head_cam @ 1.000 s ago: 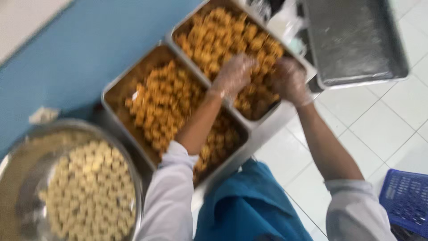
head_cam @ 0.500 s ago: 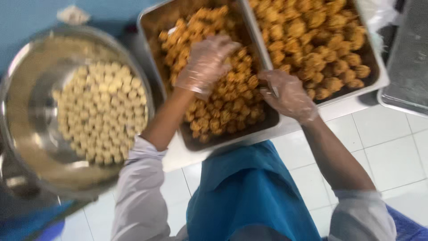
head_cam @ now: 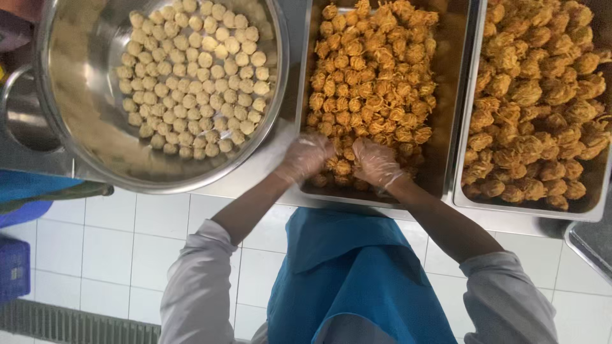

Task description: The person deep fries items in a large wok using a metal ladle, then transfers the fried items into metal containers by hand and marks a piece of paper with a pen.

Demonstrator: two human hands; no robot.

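Two gloved hands are working among fried noodle-wrapped balls (head_cam: 373, 76) in a steel tray (head_cam: 305, 95).

The left hand (head_cam: 306, 158) and right hand (head_cam: 376, 162), both in clear plastic gloves, are resting side by side at the tray's near edge, fingers curled over the golden balls; whether either is gripping one I cannot tell. A second tray (head_cam: 465, 159) of the same balls is sitting just to the right. A round steel bowl (head_cam: 83, 127) of pale uncoated balls (head_cam: 191, 76) is lying to the left on the surface.

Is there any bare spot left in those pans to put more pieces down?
Bare metal shows along the left wall of the round bowl and in the middle tray beside its right wall. The right tray is packed. Left hand and right hand crowd the middle tray's near edge.
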